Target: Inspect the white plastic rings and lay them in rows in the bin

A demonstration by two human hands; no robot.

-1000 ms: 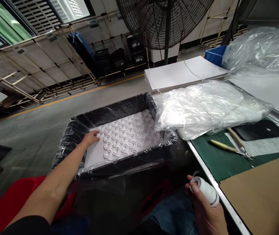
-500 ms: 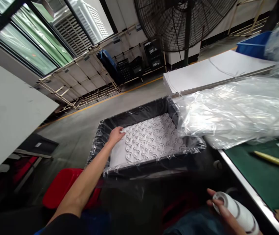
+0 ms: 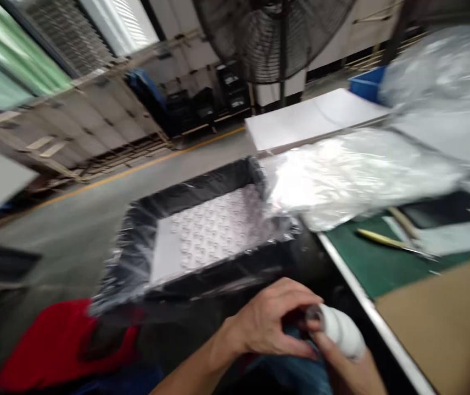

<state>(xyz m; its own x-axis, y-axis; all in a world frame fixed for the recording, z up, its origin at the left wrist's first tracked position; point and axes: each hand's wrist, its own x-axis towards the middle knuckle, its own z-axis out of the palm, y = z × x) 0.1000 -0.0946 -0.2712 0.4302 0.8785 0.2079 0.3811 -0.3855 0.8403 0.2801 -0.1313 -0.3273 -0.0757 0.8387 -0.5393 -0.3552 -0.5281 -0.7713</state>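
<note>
My right hand is closed round a short stack of white rings at the lower right, its round open end facing left. My left hand is at that end, fingers curved and thumb apart, with a gap between them. Its fingertips come close to the stack's rim; blur hides whether they touch. Beyond my hands stands a black bin lined with clear plastic film. Rows of white rings lie inside it on a white sheet, whose left strip is bare.
To the right, a green-topped bench bears a yellow-handled tool, brown cardboard and clear plastic bags. White boards are stacked behind the bin. A red stool stands lower left, and a large fan at the back.
My left hand has left the rings in the bin and come across to the stack in my right hand. The view has swung right, and the stack has moved up and left in it.
</note>
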